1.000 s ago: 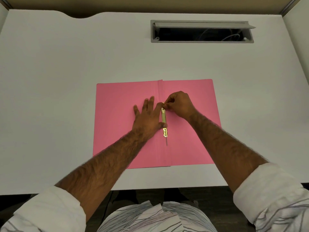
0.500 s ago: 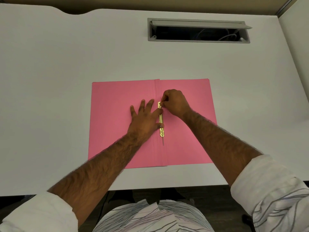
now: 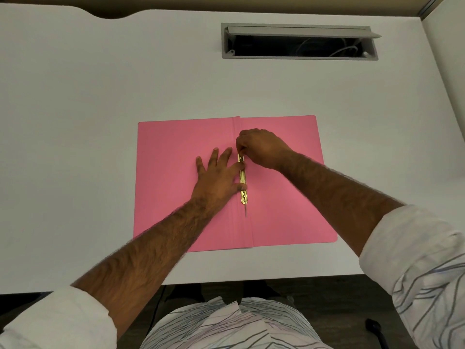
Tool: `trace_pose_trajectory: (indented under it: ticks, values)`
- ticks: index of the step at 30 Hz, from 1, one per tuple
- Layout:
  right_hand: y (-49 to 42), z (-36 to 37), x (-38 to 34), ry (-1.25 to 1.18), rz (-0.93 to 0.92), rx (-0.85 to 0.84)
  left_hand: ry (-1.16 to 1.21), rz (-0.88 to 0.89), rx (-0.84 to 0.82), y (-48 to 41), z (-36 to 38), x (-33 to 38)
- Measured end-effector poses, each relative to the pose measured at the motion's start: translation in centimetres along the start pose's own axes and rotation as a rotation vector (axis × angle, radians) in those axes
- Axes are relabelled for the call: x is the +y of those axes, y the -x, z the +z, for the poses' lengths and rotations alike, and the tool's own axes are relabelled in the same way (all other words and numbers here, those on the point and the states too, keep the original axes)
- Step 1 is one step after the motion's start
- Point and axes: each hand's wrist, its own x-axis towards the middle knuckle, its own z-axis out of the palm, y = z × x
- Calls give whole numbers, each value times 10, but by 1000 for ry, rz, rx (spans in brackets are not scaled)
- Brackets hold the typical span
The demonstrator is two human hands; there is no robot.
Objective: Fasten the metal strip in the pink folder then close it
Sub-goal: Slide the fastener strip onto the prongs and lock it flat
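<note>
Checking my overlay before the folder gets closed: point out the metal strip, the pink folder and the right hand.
metal strip (image 3: 242,178): head view, on the gold bar's middle, beside the spine.
pink folder (image 3: 173,152): head view, on the bare left leaf.
right hand (image 3: 263,147): head view, on the back of the hand.

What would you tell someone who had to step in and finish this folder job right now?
Left hand: flat, open, pressing the pink folder beside the spine.
Right hand: fingers pinching the far end of the metal strip.
Folder lies open on the white desk; the strip runs along the spine.
Done: strip in place.
Left: finish fastening the far end, then close the folder.
</note>
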Motion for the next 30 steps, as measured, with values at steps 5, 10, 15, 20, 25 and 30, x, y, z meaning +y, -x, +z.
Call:
trace_pose_trajectory:
  ticks: [5,10,15,20,25,30]
  values:
    - [-10,0,3,-94,89,-88,12,6,2,0,-2,2]
    - [-18,-1,6,-364,319,-132,21,5,1,2,-3,1]
    - [-22,6,2,-477,444,-50,3,5,3,3,-2,2]
    - [-7,16,-3,-533,520,170,29,7,8,2,1,0]
    - [30,31,-10,-251,432,262,19,25,7,-6,3,-6]
    - [77,57,-20,-81,512,239,45,26,20,-26,-5,-17]
